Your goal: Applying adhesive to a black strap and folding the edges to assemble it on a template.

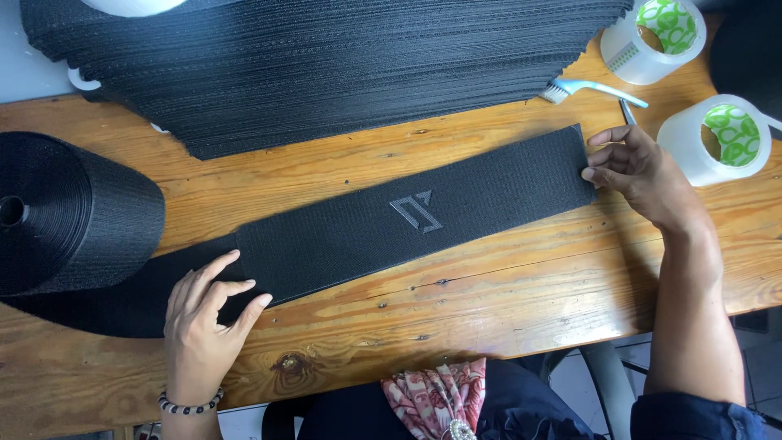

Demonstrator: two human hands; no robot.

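Pinching the far end of a black webbing strip [415,216] w/ our right hand [639,171], fingertips closed on its edge; our left hand [204,314] lies flat, fingers spread, pressing the strip's near end, not gripping. Strip lies diagonally across the wooden table [489,301], raised angular emblem at its middle. It runs on left to a big black webbing roll [65,212]. Behind: fanned stack of cut black strips [326,65]. Two clear tape rolls, green-and-white patterned cores: one [721,138] just beside right hand, other [656,37] at the far edge. Small white brush [586,88] btw stack & tapes.
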